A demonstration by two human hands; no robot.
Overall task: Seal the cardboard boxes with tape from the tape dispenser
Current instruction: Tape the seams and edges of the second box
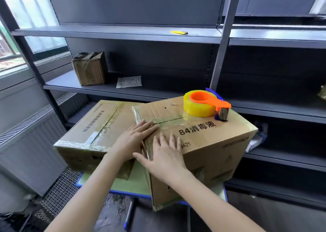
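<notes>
In the head view, both forearms are seen reaching forward from the bottom edge. The left hand point(135, 136) is laid flat on the near left corner of the taller box point(217, 143), with its fingers straight and released, their tips resting on the taped seam. The right hand point(165, 155) is pressed against the upper edge of the box's near side, fingers spread and straight, thumb stretched out to the left; nothing is grasped by either hand. The tape dispenser point(202, 105), orange with a yellow roll, is set on the far part of the same box top. A lower box point(91, 126) is placed just beside it on the left, both on a green table point(130, 184) largely hidden beneath them. Part of the printed number is covered by the right fingers, which are slightly blurred
</notes>
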